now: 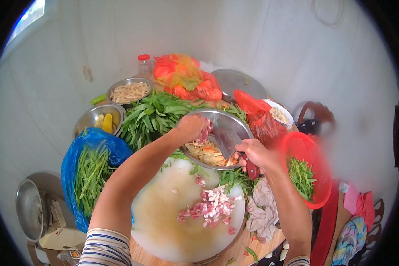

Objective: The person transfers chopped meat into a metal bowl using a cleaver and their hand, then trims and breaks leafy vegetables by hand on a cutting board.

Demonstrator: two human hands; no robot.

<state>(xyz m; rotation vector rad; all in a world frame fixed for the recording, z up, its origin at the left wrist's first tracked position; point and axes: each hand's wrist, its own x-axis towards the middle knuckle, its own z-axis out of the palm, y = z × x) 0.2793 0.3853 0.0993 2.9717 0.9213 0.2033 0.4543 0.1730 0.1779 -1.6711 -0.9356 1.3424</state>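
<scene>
While the left hand [193, 127] clutches pink meat [205, 132] over a round bowl [241, 122], the right hand [256, 154] clasps a metal cleaver [226, 136].

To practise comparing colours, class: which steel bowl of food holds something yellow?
The side bowl, just beyond the blue plastic bag. The far bowl holds pale strips; the middle bowl, under the left hand, pale and orange slices.

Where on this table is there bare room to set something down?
The white board is bare left of the chopped meat, below the steel bowl. The grey disc looks mostly bare, beside the red bags. Leafy greens crowd the steel bowl; a rag hugs the board's right edge.
</scene>
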